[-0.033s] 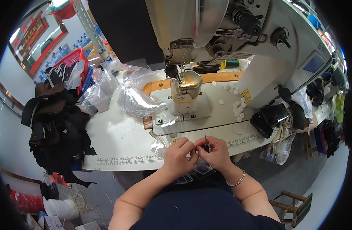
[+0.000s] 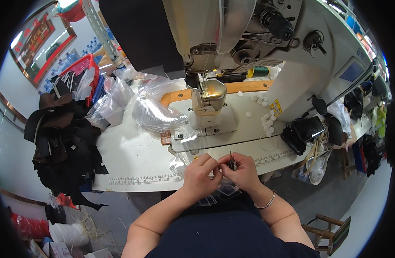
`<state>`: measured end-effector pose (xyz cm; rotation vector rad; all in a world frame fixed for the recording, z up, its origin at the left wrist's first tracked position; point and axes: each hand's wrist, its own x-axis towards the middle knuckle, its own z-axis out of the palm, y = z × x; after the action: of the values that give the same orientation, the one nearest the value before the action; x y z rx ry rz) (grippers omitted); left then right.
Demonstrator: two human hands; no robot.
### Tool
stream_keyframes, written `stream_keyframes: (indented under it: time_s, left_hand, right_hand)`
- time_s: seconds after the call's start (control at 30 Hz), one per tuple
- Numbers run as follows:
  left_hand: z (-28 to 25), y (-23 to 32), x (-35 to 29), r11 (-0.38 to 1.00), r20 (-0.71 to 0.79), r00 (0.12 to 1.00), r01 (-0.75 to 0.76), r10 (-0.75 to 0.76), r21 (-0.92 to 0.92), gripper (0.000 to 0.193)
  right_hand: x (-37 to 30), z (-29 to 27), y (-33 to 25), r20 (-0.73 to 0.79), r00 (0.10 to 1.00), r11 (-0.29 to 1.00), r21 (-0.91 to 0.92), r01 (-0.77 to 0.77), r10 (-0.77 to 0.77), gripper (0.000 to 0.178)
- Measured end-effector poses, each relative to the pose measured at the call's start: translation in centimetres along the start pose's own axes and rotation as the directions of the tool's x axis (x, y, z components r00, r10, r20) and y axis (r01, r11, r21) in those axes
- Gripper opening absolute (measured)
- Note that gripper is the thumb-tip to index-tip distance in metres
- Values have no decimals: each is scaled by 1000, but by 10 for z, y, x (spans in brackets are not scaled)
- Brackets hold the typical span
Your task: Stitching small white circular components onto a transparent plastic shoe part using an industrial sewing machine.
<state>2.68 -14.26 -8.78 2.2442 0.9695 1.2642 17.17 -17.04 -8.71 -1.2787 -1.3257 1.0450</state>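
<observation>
Both my hands meet at the front edge of the sewing table (image 2: 139, 174), fingertips almost touching. In my right hand (image 2: 244, 172) is a small dark pair of thread snips (image 2: 231, 161), its point sticking up past the fingers. My left hand (image 2: 202, 174) is closed in a pinch on clear plastic film (image 2: 180, 165). A long strip of that film runs back toward the sewing machine (image 2: 210, 96). Further clear plastic pieces (image 2: 227, 189) hang below my hands, over my lap. What exactly lies between the fingertips is hidden.
Bunched clear plastic (image 2: 156, 112) lies left of the machine's post. Small white discs (image 2: 268, 122) and a black pouch (image 2: 303, 131) are on the right. Dark fabric scraps (image 2: 66, 146) spill over the left end, near a red basket (image 2: 92, 77). A wooden stool (image 2: 330, 232) stands at lower right.
</observation>
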Motion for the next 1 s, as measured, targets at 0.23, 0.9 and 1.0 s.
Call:
stream_keyframes:
  time_s: [0.23, 0.9, 1.0]
  left_hand:
    - [2, -6, -3, 993, 26, 996, -92, 90, 79, 12]
    - [10, -8, -5, 980, -21, 990, 137, -142, -143, 10]
    - [13, -7, -5, 936, 23, 969, 245, -248, -253, 8]
  right_hand:
    - [2, -8, -3, 85, 996, 997, -69, 26, -20, 7]
    - [7, -3, 7, 60, 976, 950, 228, -215, 207, 7]
    - [8, -9, 14, 124, 956, 896, 334, -294, 267, 5]
